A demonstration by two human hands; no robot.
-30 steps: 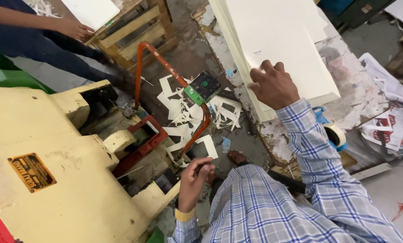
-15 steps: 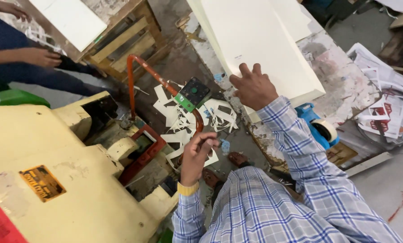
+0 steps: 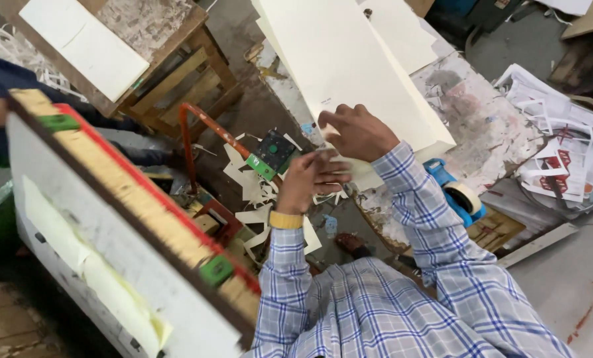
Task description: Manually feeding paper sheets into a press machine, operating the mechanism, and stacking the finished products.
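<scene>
While the right hand (image 3: 357, 131) lies spread on the cream card stack (image 3: 349, 66) at the tabletop's (image 3: 482, 126) near edge, the left hand (image 3: 313, 178), beside the blue tape dispenser (image 3: 457, 192), pinches closed on a card sheet (image 3: 362, 174) at that stack's corner.

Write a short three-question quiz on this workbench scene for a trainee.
1. True or false: the right hand rests on the stack of cream sheets.
2. What colour is the tape dispenser beside the right sleeve? A red, B blue, C black.
3. Which hand wears the yellow wristband?

Key: 1 true. 2 B. 3 the left hand, which grips the near edge of a sheet.
</scene>
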